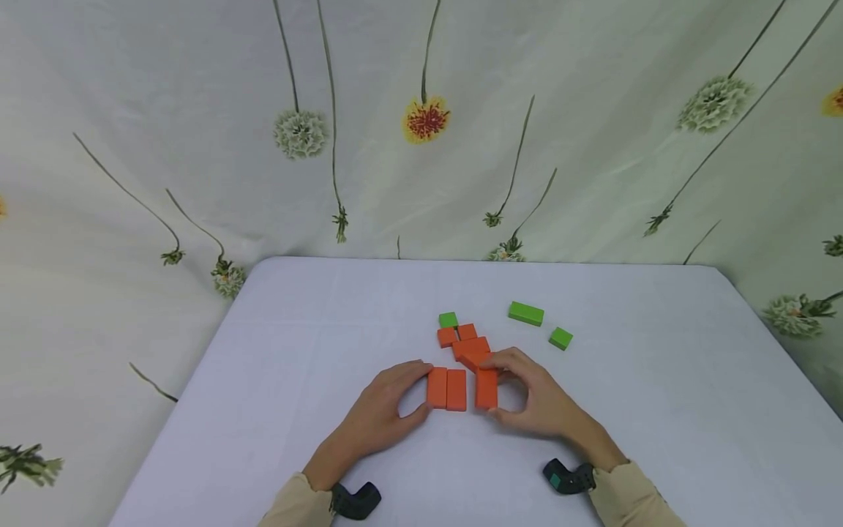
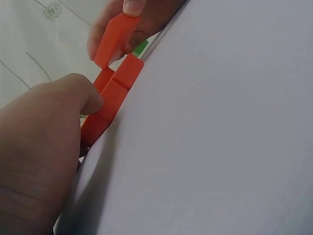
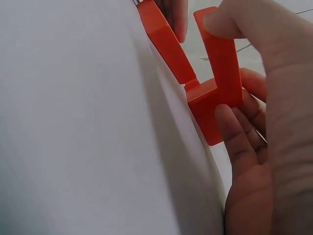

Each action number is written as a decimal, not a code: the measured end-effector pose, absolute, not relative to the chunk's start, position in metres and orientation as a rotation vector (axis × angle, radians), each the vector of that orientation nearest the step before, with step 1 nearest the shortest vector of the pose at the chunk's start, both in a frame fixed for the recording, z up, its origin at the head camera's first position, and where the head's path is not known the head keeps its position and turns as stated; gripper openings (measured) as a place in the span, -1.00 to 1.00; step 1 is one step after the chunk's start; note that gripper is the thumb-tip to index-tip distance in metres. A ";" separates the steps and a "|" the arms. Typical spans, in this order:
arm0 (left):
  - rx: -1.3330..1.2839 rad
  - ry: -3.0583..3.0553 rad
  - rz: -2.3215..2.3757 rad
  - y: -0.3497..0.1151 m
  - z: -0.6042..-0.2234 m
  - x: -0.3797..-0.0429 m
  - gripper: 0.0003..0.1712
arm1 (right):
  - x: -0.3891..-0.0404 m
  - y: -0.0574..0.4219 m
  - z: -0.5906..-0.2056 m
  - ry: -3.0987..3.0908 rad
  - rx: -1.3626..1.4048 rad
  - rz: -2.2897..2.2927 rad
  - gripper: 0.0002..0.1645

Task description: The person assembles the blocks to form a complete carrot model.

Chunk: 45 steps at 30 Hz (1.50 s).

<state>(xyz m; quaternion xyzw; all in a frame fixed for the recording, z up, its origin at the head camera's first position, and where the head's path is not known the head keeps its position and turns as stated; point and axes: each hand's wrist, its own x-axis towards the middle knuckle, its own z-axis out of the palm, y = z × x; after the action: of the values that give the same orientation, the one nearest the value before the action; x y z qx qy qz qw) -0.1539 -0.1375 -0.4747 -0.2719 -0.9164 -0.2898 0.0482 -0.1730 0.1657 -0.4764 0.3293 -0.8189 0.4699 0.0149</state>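
Orange block [image 1: 486,388] pinched by right hand [image 1: 546,402] beside a touched pair

The orange block is held between the thumb and fingers of the right hand, which are clamped on its near and far ends. In the left wrist view, the block is seen raised above its neighbours and tilted. A narrow gap is left between it and two flat-lying orange pieces, a left piece [image 1: 437,388] and a middle piece [image 1: 456,389], set side by side with their long edges together.

The left piece is gripped by the left hand [image 1: 377,411], whose thumb is placed at its near left corner and whose forefinger is placed at its far one; thumb and forefinger are spread apart by the length of the piece. How the remaining fingers of that hand are set cannot be told.

Just beyond the held block, two angled orange pieces [image 1: 470,348] are seen touching, with two small orange cubes [image 1: 446,337] behind them. A small green block [image 1: 448,320] is placed next to the cubes. Farther to the right, a long green block [image 1: 526,313] and another small green piece [image 1: 561,337] are set apart on the white tabletop [image 1: 316,322]. A black device [image 1: 569,477] is worn at the right wrist.
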 end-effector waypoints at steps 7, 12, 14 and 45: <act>-0.829 -2.799 -0.867 -0.136 -0.473 -0.153 -0.34 | -0.173 0.164 -0.479 -2.629 1.018 1.336 -0.25; -0.844 -2.769 -0.853 -0.136 -0.475 -0.154 -0.34 | -0.172 0.163 -0.476 -2.633 1.021 1.278 -0.29; -0.838 -2.777 -0.855 -0.136 -0.476 -0.154 -0.34 | -0.171 0.163 -0.476 -2.632 1.027 1.254 -0.31; -0.860 -2.754 -0.855 -0.137 -0.478 -0.156 -0.33 | -0.173 0.161 -0.477 -2.615 1.045 1.114 -0.47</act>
<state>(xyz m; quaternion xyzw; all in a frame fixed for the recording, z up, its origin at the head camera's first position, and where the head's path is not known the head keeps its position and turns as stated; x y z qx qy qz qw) -0.1564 -0.1367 -0.4775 -0.2853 -0.9132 -0.2833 0.0661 -0.1733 0.1611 -0.4771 0.3446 -0.8621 0.3674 0.0562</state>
